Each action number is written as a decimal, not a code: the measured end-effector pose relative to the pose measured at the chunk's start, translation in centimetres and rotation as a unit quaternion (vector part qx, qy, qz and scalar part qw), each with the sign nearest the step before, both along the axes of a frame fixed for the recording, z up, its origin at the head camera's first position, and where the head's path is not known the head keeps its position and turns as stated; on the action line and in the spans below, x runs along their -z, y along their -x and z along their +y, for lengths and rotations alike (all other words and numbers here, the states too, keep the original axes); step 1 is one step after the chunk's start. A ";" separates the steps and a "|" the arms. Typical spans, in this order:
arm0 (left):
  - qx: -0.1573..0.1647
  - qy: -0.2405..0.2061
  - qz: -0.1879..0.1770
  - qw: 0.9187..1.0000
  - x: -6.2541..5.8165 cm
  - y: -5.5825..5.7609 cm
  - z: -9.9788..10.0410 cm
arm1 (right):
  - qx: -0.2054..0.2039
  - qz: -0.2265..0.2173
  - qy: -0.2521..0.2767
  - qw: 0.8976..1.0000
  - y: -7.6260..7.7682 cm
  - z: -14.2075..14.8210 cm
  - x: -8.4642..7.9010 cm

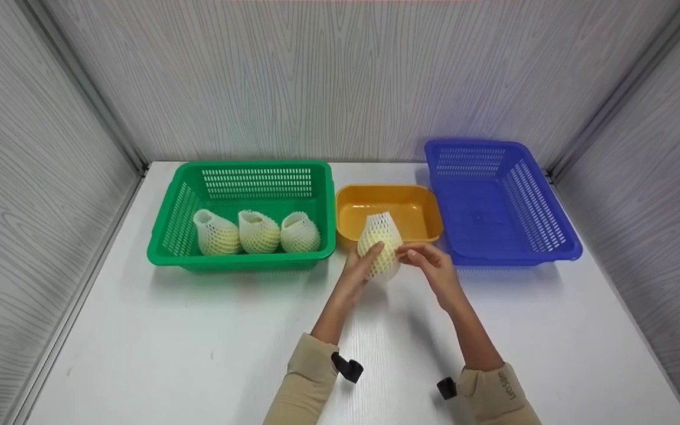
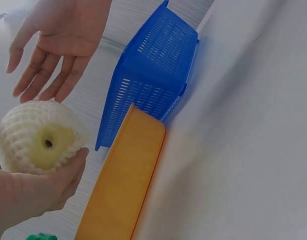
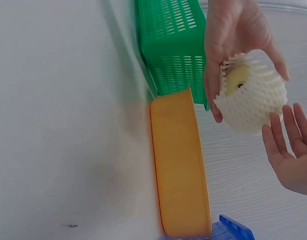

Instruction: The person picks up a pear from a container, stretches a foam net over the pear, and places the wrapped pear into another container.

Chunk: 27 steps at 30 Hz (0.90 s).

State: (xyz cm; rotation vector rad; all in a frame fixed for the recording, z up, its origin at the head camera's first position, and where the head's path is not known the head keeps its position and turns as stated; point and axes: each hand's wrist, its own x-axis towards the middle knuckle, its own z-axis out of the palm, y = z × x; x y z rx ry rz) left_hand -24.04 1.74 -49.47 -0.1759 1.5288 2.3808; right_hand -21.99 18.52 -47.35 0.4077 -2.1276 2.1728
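My left hand (image 1: 353, 276) holds a pale yellow, apple-like fruit (image 2: 48, 142) wrapped in a white foam net (image 1: 382, 257), its thumb across the near side. In the head view the net's narrow end points up, above the near edge of an orange basin (image 1: 349, 198). My right hand (image 1: 438, 273) is at the net's right side, its fingertips touching or very near it. The right wrist view shows those fingers (image 3: 292, 132) fairly straight beside the net. The fruit's dark end shows through the net's opening in both wrist views.
A green basket (image 1: 239, 260) on the left holds three more netted fruits (image 1: 260, 233) in a row. To the right stands a blue basket (image 1: 479, 203), touching or almost touching the basin. Pale wood-grain panels (image 1: 293, 77) enclose the white table (image 1: 198, 342) at the back and sides.
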 end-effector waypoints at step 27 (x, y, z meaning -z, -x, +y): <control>-0.001 0.139 0.347 0.928 0.9 -1.3 -0.3 | 0.054 -0.095 0.163 0.981 0.7 -0.6 1.6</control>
